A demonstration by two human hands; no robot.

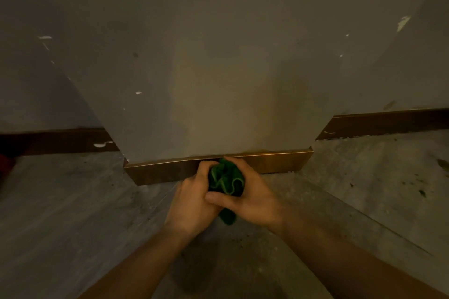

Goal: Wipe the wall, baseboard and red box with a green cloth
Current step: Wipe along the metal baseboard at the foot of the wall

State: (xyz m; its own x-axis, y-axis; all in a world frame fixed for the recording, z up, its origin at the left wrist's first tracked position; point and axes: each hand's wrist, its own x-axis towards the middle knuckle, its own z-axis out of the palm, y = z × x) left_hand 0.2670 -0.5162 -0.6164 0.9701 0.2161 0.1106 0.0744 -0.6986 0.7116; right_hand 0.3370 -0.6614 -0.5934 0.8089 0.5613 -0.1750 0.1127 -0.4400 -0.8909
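Left hand (192, 198) curled shut around the near left side of the green cloth (226, 181), fingers wrapped over the bunched fabric, knuckles toward the baseboard (274, 161). Right hand (252, 196) closed on the same cloth from the other side, thumb laid across the lower front, fingertips over the top edge. Cloth crumpled into a tight wad between both hands, a tail of it hanging out below the palms toward the floor (73, 213). Wad held right at the baseboard, just in front of its face near the middle of the projecting wall (218, 68) section; actual contact with the trim hard to tell in the dim light. Baseboard brown and glossy along the foot of the wall, wrapping both outer corners and running back along the recessed stretches on either side. Wall plain and pale, marked with small white chips and scuffs. Floor grey, speckled with dark spots to the right. A sliver of something red (6, 161) at the far left edge, low against the recessed trim, too cut off to identify with certainty. Both forearms bare, reaching in from the bottom of the view.
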